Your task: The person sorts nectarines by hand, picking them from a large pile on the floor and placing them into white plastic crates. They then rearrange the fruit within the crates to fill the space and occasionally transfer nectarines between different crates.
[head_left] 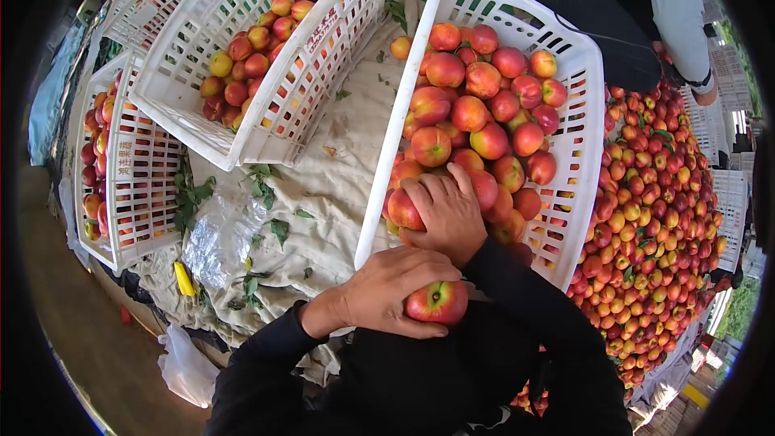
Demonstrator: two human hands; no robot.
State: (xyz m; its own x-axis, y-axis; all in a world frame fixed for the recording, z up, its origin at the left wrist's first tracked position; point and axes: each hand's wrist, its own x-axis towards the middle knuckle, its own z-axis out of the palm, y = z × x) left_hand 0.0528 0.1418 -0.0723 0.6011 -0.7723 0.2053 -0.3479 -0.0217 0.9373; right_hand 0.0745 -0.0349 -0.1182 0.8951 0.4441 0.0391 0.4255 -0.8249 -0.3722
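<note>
In my left hand (391, 291) is a red nectarine (437, 304), held with its stem end facing up, just outside the near edge of a white plastic crate (379, 186). My right hand (446, 216) reaches into that crate, its fingers and thumb closed about another nectarine (404, 210) near the left wall. The fingertips are partly hidden among the fruit. Red and yellow nectarines (471, 113) fill much of this crate, with part of its slatted right wall showing.
Left stand a partly filled white crate (278, 105) and another crate of fruit (144, 198). A large nectarine pile (646, 234) lies right. Leaves and clear plastic film (219, 238) lie on the beige cloth (339, 161). Another person's leg (678, 16) is at the upper right.
</note>
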